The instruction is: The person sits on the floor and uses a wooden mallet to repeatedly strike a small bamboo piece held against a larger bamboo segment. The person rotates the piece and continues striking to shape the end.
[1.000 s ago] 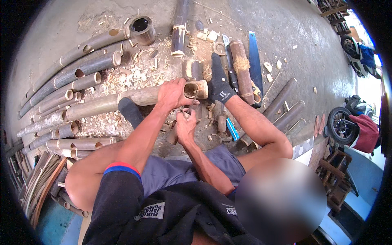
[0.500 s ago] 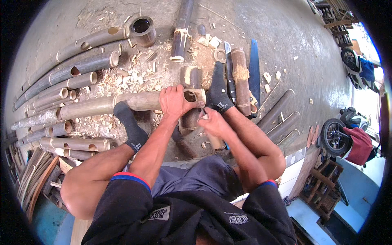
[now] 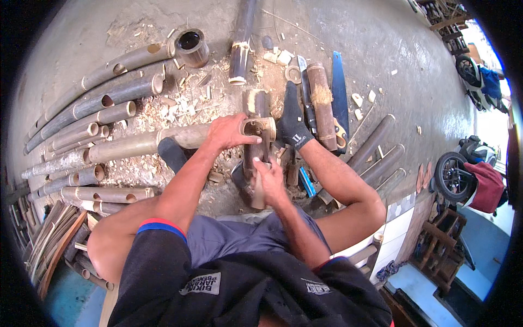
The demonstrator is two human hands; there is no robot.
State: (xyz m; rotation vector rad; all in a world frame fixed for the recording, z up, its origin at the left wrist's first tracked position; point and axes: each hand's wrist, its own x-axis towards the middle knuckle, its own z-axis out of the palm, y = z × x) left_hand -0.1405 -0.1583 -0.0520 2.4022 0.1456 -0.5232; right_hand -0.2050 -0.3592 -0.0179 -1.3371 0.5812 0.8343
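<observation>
A long pale bamboo tube lies crosswise before me, with a cut hole near its right end. My left hand is closed over it just left of that hole, thumb by the rim. Below the hole, my right hand is wrapped round a wooden-handled tool, whose handle points back toward me. Its working end cannot be made out against the dark bamboo. Under the tube's right end runs a short brown bamboo piece. My socked left foot is against the tube.
Several holed bamboo tubes lie at left among wood shavings. Near my right foot are a handsaw, a sheathed-looking long knife and a brown bamboo length. A bamboo cup stands at the back; motorcycles are at right.
My right hand has drawn left and toward me with the tool, its handle now turned more toward my lap. The left hand stays on the tube, its thumb more spread. The view has shifted slightly.
</observation>
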